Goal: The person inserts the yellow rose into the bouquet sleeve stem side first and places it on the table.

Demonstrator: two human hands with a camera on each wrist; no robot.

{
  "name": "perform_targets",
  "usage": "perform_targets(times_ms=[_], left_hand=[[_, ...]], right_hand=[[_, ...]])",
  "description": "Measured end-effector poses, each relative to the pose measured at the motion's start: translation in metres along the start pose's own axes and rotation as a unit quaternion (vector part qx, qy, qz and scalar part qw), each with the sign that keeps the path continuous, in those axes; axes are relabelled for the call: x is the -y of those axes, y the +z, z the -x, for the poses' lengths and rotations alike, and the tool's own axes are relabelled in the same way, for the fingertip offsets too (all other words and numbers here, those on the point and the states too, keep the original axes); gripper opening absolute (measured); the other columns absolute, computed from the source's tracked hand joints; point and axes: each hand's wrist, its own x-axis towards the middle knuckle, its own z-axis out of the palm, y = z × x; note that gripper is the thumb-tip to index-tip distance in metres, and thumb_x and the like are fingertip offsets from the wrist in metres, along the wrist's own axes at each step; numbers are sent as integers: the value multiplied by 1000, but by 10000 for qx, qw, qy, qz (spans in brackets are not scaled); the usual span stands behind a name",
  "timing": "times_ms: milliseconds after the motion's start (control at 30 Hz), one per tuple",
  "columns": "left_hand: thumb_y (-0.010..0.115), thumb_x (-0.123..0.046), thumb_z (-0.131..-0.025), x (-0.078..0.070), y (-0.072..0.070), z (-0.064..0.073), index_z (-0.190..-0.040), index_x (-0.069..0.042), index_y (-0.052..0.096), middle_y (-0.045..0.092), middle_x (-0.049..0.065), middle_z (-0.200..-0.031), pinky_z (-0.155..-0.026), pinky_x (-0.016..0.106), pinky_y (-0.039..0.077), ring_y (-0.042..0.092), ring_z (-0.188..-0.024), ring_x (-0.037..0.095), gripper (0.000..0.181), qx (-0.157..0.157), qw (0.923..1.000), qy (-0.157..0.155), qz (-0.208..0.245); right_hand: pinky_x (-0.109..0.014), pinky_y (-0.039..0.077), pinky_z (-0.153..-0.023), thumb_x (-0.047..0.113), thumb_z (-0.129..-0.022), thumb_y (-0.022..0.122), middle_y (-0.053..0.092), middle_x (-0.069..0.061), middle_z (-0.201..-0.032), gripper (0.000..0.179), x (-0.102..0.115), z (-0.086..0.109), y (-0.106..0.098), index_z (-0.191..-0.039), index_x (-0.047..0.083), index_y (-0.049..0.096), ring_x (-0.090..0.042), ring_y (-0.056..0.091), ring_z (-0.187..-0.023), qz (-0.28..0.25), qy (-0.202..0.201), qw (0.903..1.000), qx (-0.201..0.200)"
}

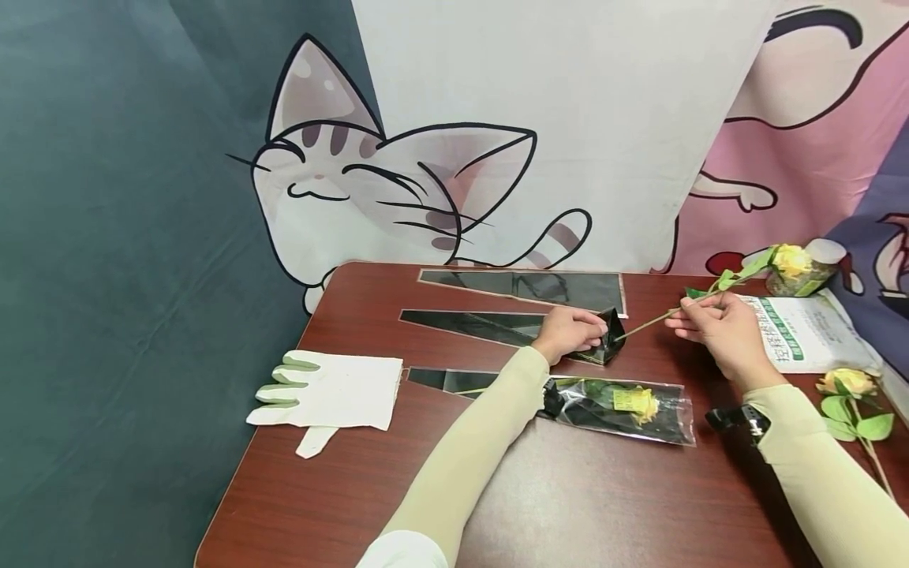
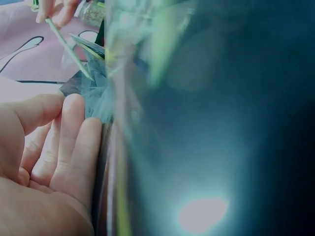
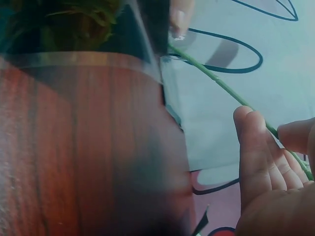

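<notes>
In the head view my right hand (image 1: 724, 327) holds a yellow rose (image 1: 791, 260) by its long green stem, the bloom pointing up to the right. The right wrist view shows the stem (image 3: 216, 78) pinched between thumb and fingers. My left hand (image 1: 568, 331) pinches the edge of a dark tapered flower sleeve (image 1: 454, 322) at its wide end, where the mouth is spread. The lower end of the stem reaches that mouth, and in the left wrist view its tip overlaps the clear plastic (image 2: 96, 93) beside the left fingertips.
A flat sleeve (image 1: 568, 288) lies behind; a sleeved yellow rose (image 1: 645, 406) lies in front, partly under the left forearm. White gloves (image 1: 348, 390) lie at left. At right are a printed white packet (image 1: 817, 335), a jar (image 1: 806, 280) and another rose (image 1: 848, 384).
</notes>
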Motion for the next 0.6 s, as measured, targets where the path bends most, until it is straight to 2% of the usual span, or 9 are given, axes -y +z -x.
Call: perform_targets(times_ms=[300,467,600], left_hand=[[81,-10,-94,1,-1,-3,-98,-10,85,81,2,-83,-70,28,68,78,-74,14,5,252,9992,-190,242],[81,-8,-94,-1,1,-3,-99,-7,84,82,5,-86,-74,29,68,79,-78,14,7,312,9982,-168,474],[80,-9,-95,-5,2,-2,-99,-7,84,82,5,-87,-71,26,67,80,-79,15,6,356,9977,-143,566]], right_hand=[[-30,67,-65,10,-105,67,82,-3,-86,25,-11,0,7,-110,0,44,-15,81,-75,-37,3,9997,237],[-29,67,-64,12,-105,68,83,-3,-88,26,-13,1,10,-110,-3,47,-15,81,-76,-10,-16,9995,311],[-27,67,-64,14,-104,69,83,-3,-89,26,-15,2,10,-110,-4,50,-14,81,-77,20,31,9993,364]])
